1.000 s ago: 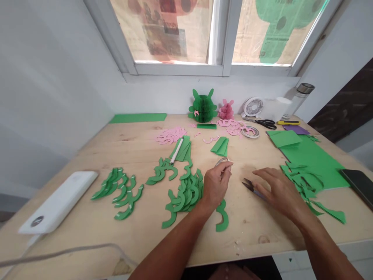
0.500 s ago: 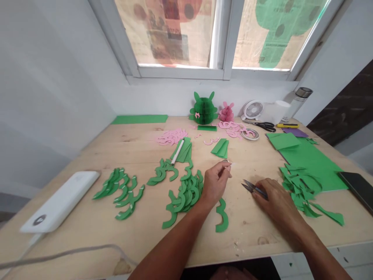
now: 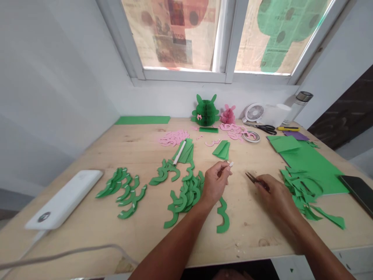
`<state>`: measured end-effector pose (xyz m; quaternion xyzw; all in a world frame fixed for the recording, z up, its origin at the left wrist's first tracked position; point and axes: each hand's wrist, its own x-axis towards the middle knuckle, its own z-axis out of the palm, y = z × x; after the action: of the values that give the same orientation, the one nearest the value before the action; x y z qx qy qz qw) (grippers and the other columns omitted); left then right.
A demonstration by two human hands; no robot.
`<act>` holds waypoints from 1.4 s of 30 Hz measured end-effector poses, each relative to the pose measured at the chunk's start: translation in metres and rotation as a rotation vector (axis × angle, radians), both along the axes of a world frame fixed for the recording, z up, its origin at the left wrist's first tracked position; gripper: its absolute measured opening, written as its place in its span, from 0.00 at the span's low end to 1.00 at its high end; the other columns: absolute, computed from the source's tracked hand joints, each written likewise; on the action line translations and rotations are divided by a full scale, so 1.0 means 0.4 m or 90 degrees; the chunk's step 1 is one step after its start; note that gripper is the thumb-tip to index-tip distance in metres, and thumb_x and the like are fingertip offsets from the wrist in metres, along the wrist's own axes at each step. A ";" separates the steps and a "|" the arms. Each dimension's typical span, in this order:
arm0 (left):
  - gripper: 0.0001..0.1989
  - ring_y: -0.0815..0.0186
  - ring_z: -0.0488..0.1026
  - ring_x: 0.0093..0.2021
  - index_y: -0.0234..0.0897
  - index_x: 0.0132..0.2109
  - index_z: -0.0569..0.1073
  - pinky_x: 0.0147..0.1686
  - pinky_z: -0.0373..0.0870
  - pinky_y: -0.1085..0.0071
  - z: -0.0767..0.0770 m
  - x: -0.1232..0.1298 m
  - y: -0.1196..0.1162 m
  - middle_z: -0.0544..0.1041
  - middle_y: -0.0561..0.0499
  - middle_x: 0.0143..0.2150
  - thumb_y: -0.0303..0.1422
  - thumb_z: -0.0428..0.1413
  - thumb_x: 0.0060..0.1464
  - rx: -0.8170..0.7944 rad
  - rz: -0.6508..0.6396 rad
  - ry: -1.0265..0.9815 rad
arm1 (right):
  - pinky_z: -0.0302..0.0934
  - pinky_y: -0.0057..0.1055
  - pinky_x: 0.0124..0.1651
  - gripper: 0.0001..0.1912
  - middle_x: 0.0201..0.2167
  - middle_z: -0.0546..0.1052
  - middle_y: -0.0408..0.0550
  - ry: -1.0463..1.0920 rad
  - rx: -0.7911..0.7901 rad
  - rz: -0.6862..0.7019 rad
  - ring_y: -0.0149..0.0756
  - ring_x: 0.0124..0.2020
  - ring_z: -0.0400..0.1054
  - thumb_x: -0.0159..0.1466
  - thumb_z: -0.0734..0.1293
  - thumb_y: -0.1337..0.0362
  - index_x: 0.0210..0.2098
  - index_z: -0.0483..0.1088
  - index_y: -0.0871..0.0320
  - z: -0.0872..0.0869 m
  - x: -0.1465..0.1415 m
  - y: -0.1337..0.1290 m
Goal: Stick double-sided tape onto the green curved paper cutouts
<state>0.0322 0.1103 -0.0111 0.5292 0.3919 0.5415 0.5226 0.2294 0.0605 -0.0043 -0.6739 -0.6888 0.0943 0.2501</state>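
Note:
My left hand [image 3: 217, 179] is closed in a pinch on a small white strip [image 3: 231, 164], probably tape. To its right, my right hand [image 3: 272, 190] grips small pointed scissors [image 3: 253, 178], the dark blades slightly apart and aimed up-left towards the left hand. Their handle is mostly hidden by my fingers. Beneath my left wrist lies a wavy green paper strip [image 3: 223, 217]. Just left of that wrist is a pile of scalloped green paper pieces [image 3: 188, 192]. Farther left, more scalloped green pieces [image 3: 124, 188] carry white strips.
Green offcuts [image 3: 301, 190], green sheets [image 3: 314, 163] and a black phone [image 3: 357, 190] are at right. A white power bank [image 3: 64, 200] with a cable lies left. Behind are a pen [image 3: 179, 153], folded green paper [image 3: 222, 149], a tape roll [image 3: 250, 136] and paper figures [image 3: 206, 111].
My right hand has lifted the scissors off the table and turned them, with the blades closer together. The white strip in my left hand shows more clearly. The view has shifted slightly.

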 end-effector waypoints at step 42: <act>0.07 0.75 0.63 0.19 0.35 0.29 0.71 0.22 0.61 0.76 0.022 -0.014 0.001 0.72 0.55 0.24 0.34 0.54 0.51 -0.004 -0.023 0.000 | 0.63 0.35 0.46 0.16 0.40 0.78 0.49 0.364 0.024 0.232 0.39 0.43 0.71 0.64 0.60 0.56 0.44 0.75 0.54 0.022 -0.125 0.086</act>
<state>0.0265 0.1107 -0.0024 0.5343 0.3840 0.5311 0.5338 0.1793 0.0949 0.0045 -0.4813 -0.7017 0.3098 0.4243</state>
